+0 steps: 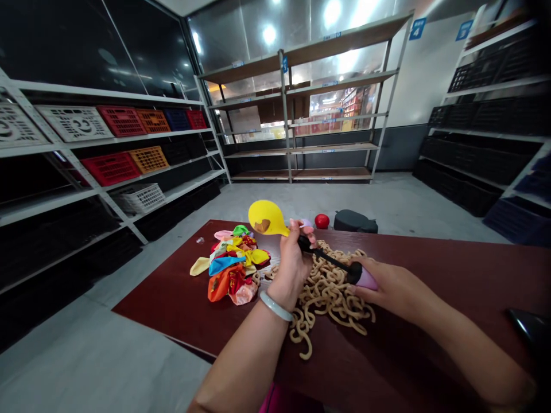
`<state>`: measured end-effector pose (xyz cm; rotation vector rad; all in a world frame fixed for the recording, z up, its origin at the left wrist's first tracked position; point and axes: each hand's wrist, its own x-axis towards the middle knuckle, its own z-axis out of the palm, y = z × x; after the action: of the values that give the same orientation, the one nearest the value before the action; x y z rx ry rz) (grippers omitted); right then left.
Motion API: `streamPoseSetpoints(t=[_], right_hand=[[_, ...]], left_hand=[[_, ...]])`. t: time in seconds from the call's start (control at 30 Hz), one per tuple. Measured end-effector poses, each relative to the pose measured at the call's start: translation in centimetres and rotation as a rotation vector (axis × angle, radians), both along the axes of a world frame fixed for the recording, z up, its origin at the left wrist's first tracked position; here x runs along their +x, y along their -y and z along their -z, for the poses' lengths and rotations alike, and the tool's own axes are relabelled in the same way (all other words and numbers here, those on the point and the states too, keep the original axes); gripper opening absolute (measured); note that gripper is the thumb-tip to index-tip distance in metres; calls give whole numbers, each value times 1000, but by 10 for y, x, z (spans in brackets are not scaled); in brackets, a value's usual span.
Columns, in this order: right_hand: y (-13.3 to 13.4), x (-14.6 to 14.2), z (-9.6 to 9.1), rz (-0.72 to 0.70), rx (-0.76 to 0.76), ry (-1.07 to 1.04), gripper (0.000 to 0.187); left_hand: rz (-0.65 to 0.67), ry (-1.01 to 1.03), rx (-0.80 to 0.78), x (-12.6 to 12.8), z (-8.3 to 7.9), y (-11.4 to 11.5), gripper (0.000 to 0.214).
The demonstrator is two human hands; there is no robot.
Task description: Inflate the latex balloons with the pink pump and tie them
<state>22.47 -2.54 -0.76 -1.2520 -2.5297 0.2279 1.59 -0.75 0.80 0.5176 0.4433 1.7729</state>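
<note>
A small yellow balloon (262, 218) with a brown mark on it is swollen with air. My left hand (295, 252), wearing a pale bangle, is closed around the neck of the balloon and the near part of a hand balloon pump (331, 261). The pump's black rod is drawn out to the right. My right hand (387, 287) grips its purple end. Under the pump lies a heap of beige curled pieces (327, 298). Left of my hands is a pile of flat, coloured balloons (239, 264). The pump's nozzle is hidden by my left fingers.
Everything lies on a dark red table (172, 292). Beyond its far edge are a red ball-like thing (321, 221) and a dark grey stool-like object (355, 221). A black, shiny object (531, 330) sits at right. Shelves with crates (116, 167) line the walls.
</note>
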Motion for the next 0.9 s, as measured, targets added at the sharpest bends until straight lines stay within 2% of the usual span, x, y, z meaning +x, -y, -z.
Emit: streamPoseSetpoints(t=[0.2,0.3,0.43,0.57,0.73,0.83,0.9], right_hand=[[5,-11,-5,13,21,-63,55],[8,-19,-2,26,41,-72,55],[12,-32,5,67,46,-40,47],[13,-34,8,98,112,-30,51],[6,-16,4,99,176,6,54],[-1,-5,4,80,170,26,53],[-3,-2,5,81,162,53,52]], left_hand=[[163,2,-45,38,17,12,45],[145,30,-90,45,20,15,49],[105,32,-119,45,12,16,54],[80,27,-76,28,-3,13,56],[-63,62,21,-23,-22,5,54],[-139,82,63,-46,-27,2,54],[-148,81,71,-49,-28,1,52]])
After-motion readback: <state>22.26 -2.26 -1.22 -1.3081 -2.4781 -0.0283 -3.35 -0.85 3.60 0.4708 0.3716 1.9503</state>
